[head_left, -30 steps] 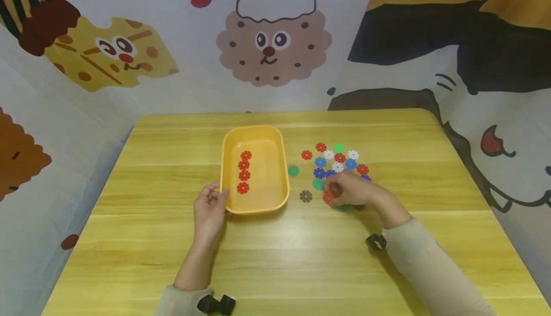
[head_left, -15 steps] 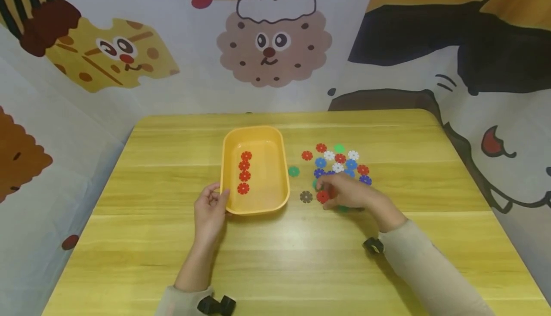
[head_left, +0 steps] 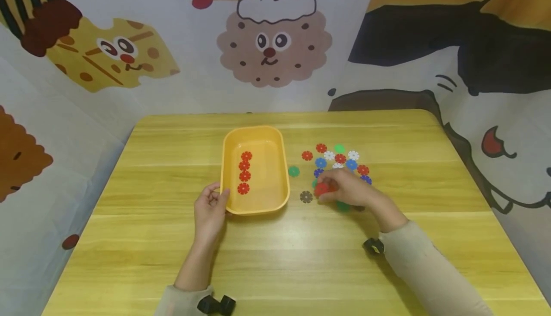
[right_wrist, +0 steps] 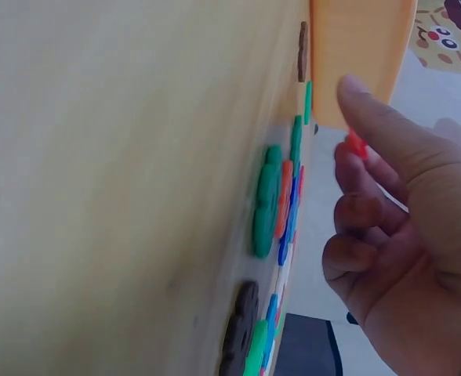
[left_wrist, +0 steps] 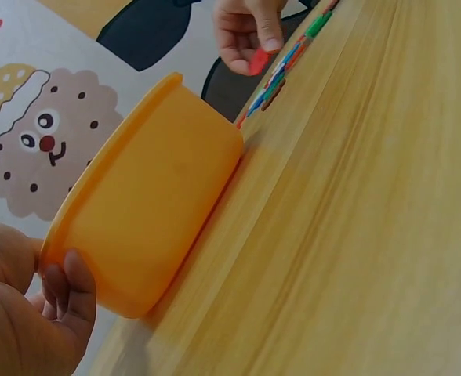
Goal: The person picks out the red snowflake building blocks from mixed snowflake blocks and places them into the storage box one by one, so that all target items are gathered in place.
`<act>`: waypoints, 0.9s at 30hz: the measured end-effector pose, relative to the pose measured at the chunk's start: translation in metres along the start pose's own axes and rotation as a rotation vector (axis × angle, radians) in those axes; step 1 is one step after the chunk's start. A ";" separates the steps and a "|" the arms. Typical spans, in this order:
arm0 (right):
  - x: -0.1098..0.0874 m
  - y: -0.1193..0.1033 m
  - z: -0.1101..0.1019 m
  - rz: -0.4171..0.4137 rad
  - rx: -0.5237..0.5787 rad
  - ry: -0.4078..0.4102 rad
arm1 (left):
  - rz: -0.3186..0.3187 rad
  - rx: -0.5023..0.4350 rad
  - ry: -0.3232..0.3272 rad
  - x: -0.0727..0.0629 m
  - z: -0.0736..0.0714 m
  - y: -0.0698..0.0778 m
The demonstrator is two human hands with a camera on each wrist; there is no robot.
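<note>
My left hand grips the near left corner of a yellow plastic tray, thumb on the rim; the left wrist view shows the curled fingers against its outer wall. Several red snowflake discs lie in a column inside the tray. Between thumb and fingers, my right hand pinches another red snowflake disc, held just above the table. Under and behind that hand spread loose discs in red, white, blue and green, partly hidden by it. Seen from the right wrist, the pinched disc is mostly covered by the thumb.
A brown disc and a green disc lie between the tray and the loose discs. The wood-patterned table ends at a cloth backdrop with cartoon prints.
The right hand has picked a red disc up off the table and raised it slightly, shifting a little left. The left hand and tray have stayed where they were.
</note>
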State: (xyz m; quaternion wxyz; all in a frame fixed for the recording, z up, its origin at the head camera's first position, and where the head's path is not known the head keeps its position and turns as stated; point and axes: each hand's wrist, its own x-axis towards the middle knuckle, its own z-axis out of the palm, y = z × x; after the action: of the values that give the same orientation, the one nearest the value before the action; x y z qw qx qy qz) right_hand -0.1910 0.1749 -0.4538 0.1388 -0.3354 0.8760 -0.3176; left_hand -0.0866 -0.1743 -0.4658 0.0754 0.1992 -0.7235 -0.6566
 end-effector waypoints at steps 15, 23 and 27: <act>0.021 -0.028 0.002 -0.026 0.074 0.190 | 0.004 -0.006 0.011 0.000 0.000 -0.002; 0.038 -0.046 0.003 -0.059 0.141 0.164 | 0.001 -0.023 0.012 0.001 0.000 -0.003; 0.045 -0.052 0.005 -0.085 0.143 0.155 | -0.014 -0.029 0.004 0.000 0.000 -0.002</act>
State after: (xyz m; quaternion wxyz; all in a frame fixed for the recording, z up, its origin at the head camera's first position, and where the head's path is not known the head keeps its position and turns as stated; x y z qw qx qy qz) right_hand -0.1962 0.1126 -0.4252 0.0804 -0.3359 0.8443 -0.4098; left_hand -0.0868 -0.1744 -0.4677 0.0752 0.2048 -0.7124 -0.6670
